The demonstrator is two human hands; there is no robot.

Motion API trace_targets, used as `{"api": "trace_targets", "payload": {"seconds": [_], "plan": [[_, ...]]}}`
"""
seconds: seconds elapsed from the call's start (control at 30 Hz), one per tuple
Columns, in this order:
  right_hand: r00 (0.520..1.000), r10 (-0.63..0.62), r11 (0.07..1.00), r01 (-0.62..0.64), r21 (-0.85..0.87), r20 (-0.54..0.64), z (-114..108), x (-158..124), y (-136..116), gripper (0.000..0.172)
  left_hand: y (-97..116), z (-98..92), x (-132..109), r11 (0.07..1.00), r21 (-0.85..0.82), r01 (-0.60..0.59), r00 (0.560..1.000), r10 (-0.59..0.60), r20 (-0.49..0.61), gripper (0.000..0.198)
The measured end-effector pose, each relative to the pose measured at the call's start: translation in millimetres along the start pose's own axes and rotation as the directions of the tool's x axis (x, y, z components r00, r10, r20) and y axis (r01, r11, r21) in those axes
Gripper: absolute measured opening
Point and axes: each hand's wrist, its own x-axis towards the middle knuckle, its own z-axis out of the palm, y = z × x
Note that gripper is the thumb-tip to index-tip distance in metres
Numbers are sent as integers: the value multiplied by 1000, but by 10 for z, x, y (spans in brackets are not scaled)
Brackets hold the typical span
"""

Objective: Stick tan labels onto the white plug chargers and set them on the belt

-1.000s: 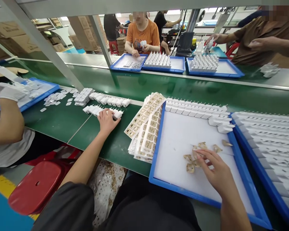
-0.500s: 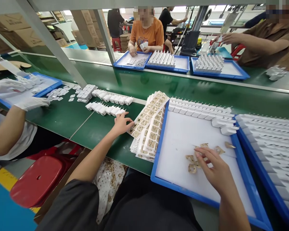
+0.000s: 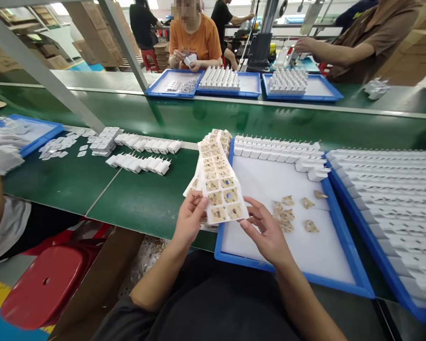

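Observation:
My left hand (image 3: 191, 215) pinches the lower left edge of a sticker sheet (image 3: 218, 196), a long white strip with rows of tan labels, a few showing blue patches. At the sheet's lower right corner is my right hand (image 3: 266, 232), thumb in front and fingers curled around the edge, partly hidden. More sheets (image 3: 191, 185) lie beneath the held one. To the right, a blue-rimmed tray (image 3: 270, 189) holds crumpled tan peeled pieces (image 3: 286, 215) and a row of white plug adapters (image 3: 270, 152) along its back edge.
Two rows of white adapters (image 3: 138, 162) stand on the green bench (image 3: 128, 194) at left, beside stacked white blocks (image 3: 105, 141). A full adapter tray (image 3: 394, 213) is at far right. A co-worker's gloved hand (image 3: 2, 158) is at far left; a red stool (image 3: 44, 286) stands below.
My left hand has moved from the adapter row to the sticker sheet. My right hand has left the tan pieces and come left to the sheet's corner. The view has shifted.

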Motion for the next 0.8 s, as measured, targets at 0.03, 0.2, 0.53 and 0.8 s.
{"api": "trace_targets", "payload": {"seconds": [0.03, 0.2, 0.53, 0.8], "plan": [[999, 8, 998, -6, 56, -47, 4, -2, 4, 49, -46, 89, -64, 999, -22, 27, 999, -26, 37, 45], [989, 53, 992, -36, 120, -140, -161, -63, 94, 41, -193, 312, -180, 976, 48, 211, 939, -216, 269, 49], [746, -641, 618, 362, -698, -180, -287, -155, 113, 29, -366, 558, -183, 962, 137, 237, 905, -269, 328, 43], [689, -700, 588, 404, -700, -190, -286, -194, 159, 24, -401, 654, -212, 944, 121, 306, 886, -329, 328, 41]]}}
